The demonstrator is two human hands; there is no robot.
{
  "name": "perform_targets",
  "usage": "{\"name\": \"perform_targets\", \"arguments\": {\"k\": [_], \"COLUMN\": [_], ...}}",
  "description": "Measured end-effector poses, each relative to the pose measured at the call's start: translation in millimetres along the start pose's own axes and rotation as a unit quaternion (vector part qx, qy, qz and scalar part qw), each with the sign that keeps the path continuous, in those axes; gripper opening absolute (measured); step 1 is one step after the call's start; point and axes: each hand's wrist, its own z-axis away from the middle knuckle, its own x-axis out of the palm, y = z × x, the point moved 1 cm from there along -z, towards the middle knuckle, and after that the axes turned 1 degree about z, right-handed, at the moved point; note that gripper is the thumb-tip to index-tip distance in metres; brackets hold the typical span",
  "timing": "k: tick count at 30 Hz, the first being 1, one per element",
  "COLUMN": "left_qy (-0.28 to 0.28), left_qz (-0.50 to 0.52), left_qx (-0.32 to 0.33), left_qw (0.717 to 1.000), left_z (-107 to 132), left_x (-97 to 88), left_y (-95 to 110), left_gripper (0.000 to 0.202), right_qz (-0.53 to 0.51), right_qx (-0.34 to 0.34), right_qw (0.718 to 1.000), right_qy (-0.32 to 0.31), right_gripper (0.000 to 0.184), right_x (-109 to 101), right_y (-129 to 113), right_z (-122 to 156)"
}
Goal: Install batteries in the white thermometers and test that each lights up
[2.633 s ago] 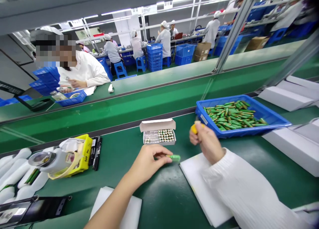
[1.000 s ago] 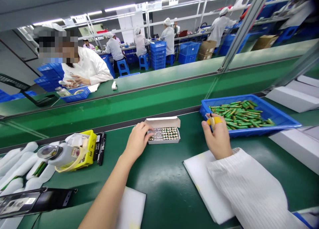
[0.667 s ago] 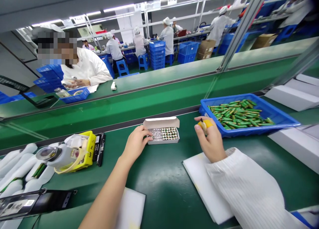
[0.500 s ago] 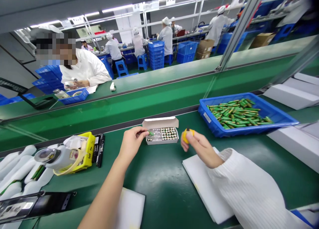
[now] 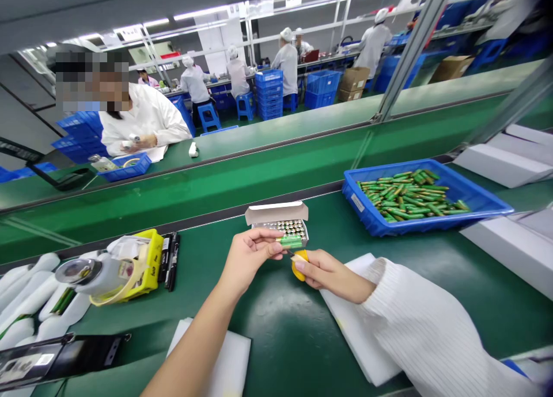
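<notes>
My left hand [image 5: 254, 257] is closed, pinching a green battery [image 5: 290, 242] between thumb and fingers; whether it is one cell or a pair I cannot tell. Just below it, my right hand [image 5: 326, 274] grips a small yellow tool [image 5: 299, 265] with a thin dark tip. That tip points at the battery's underside, and I cannot tell if they touch. Behind the left fingers stands a white box [image 5: 276, 211] with its lid flap raised. Rows of upright batteries [image 5: 294, 226] with shiny ends fill its right part; the left hand covers some of the front.
A blue tray [image 5: 365, 215] of loose green batteries stands to the right. White foam sheets [image 5: 358, 322] lie under my right forearm. On the left are a yellow basket [image 5: 151, 264], black pens [image 5: 173, 261] and white-wrapped rolls [image 5: 26, 287]. A co-worker [image 5: 147, 117] sits across the bench.
My left hand has drawn back from the box towards me and to the right, bringing the battery out. My right hand has moved left and down, bringing the yellow tool beside it.
</notes>
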Motion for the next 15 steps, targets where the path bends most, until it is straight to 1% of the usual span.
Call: {"name": "perform_targets", "arguments": {"k": [5, 8, 10, 12, 13, 15], "left_qy": [-0.003, -0.007, -0.01, -0.007, -0.013, -0.042], "left_qz": [-0.012, -0.05, -0.083, -0.125, -0.153, -0.211], "left_qx": [0.002, -0.008, -0.012, -0.004, 0.0, -0.006], "left_qw": [1.0, 0.999, 0.996, 0.992, 0.988, 0.976], "left_z": [1.5, 2.8, 3.8, 5.0, 5.8, 8.0], "left_x": [1.3, 2.9, 2.7, 0.9, -0.2, -1.8], "left_y": [-2.2, -5.0, -4.1, 0.2, 3.1, 8.2], "left_gripper": [0.027, 0.027, 0.024, 0.019, 0.018, 0.015], "right_qz": [-0.071, -0.098, -0.111, -0.121, -0.127, -0.137], "right_qx": [0.009, 0.019, 0.022, 0.016, 0.005, -0.033], "right_qw": [0.997, 0.994, 0.991, 0.987, 0.983, 0.968], "right_qy": [0.03, 0.044, 0.065, 0.101, 0.13, 0.207], "right_gripper": [0.046, 0.048, 0.048, 0.048, 0.049, 0.052], "right_x": [-1.5, 1.6, 2.0, -3.1, -8.3, -21.8], "right_y": [-5.6, -7.6, -7.9, -8.1, -8.4, -9.6], "right_z": [0.1, -0.9, -1.6, -1.6, -1.3, 0.1]}}
